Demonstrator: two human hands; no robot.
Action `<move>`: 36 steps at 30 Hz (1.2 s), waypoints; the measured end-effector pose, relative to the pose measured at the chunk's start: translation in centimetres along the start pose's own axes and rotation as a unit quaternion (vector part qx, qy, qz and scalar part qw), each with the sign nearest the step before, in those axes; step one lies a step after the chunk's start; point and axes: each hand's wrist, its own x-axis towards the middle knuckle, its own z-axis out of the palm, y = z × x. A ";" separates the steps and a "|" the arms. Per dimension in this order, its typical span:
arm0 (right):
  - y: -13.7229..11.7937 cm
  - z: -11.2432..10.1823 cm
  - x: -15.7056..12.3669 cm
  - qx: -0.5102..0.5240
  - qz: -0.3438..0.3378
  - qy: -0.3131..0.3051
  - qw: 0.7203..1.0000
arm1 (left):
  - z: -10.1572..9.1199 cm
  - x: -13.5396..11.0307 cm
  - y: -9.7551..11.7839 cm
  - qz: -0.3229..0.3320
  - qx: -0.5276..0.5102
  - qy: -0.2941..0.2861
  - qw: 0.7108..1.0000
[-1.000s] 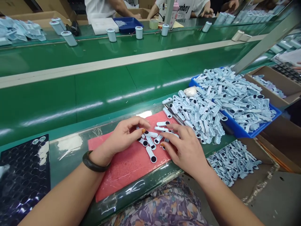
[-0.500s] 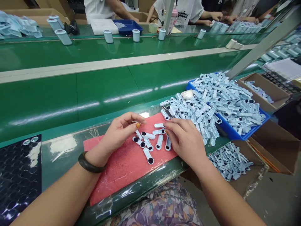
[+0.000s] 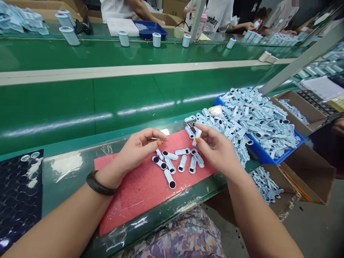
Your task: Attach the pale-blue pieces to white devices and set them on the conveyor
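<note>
My right hand [image 3: 216, 148] pinches a small pale-blue plastic piece [image 3: 197, 136] between thumb and fingertips, raised over the right end of a pink foam mat [image 3: 134, 204]. My left hand [image 3: 142, 148] hovers above the mat's middle with thumb and forefinger drawn together. Something thin shows between those fingers, too small to name. Between and below my hands lie several long pale-blue pieces [image 3: 182, 163], each with a dark round or square patch. One piece with a black disc [image 3: 172, 184] lies nearest me.
A heap of like pieces [image 3: 228, 125] spreads right of the mat, against a heaped blue bin [image 3: 279, 159]. A cardboard box [image 3: 291, 204] of pieces stands below. A dark sheet of round stickers [image 3: 18, 200] lies left. Beyond the green conveyor [image 3: 53, 104], people work among pale-blue cups [image 3: 156, 40].
My right hand has lifted a piece off the mat and tilted it upright. Another piece now shows on the mat where that hand was. My left hand has barely moved.
</note>
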 end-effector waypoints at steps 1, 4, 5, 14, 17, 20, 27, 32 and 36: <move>0.2 -0.2 -0.4 0.069 0.016 0.004 0.997 | -0.2 0.0 0.1 0.008 0.025 -0.007 1.000; 0.7 -0.7 -1.7 0.217 0.042 -0.004 0.975 | -1.1 0.3 0.7 0.044 0.149 -0.030 0.987; 0.9 -0.8 -2.0 0.246 0.043 -0.004 0.968 | -1.5 0.4 0.9 0.051 0.190 -0.045 0.979; 1.4 -1.5 -3.6 0.303 0.071 0.010 0.950 | -4.6 0.7 0.1 0.058 0.214 -0.146 0.964; 1.4 -1.4 -3.7 0.307 0.087 0.010 0.948 | -4.4 0.9 -0.1 0.083 0.269 -0.137 0.950; 1.3 -1.1 -3.9 0.299 0.088 0.010 0.950 | -3.9 1.0 0.0 0.095 0.326 -0.135 0.931; 0.7 -0.6 -5.1 0.101 0.058 0.001 0.993 | -2.8 0.8 -0.2 0.139 0.393 -0.099 0.903; -0.3 0.0 -5.1 -0.029 -0.014 0.003 0.999 | -2.6 0.6 -0.3 0.147 0.391 -0.093 0.904; -2.1 1.6 -5.6 -0.153 -0.113 0.048 0.981 | -2.6 0.6 -0.2 0.149 0.383 -0.089 0.907</move>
